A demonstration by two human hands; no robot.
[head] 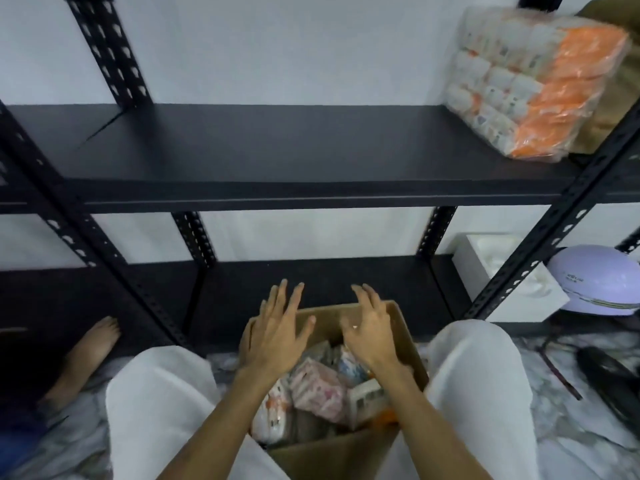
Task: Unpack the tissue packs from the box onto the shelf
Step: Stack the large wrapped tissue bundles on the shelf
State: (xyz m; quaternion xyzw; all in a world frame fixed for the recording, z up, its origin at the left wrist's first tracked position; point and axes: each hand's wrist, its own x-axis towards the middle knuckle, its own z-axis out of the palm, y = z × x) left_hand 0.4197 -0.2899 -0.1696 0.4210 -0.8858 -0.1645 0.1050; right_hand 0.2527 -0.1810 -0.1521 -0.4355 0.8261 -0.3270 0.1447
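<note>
A brown cardboard box (pixel 322 452) stands open on the floor between my knees, holding several small tissue packs (pixel 318 389) in pink, white and orange wrappers. My left hand (pixel 277 334) hovers over the box's left side with fingers spread and straight, holding nothing. Over the right side my right hand (pixel 370 330) is likewise spread and holds nothing. A black metal shelf (pixel 277 150) runs across the view above. On its right end sits a large wrapped bundle of orange and white tissue packs (pixel 533 88).
Black perforated uprights (pixel 104 53) frame the shelf. On the lower right stand a white box (pixel 498 271) and a lilac domed appliance (pixel 595 282). Another person's bare foot (pixel 86 351) rests on the marble floor at left. A dark object (pixel 609 379) lies at right.
</note>
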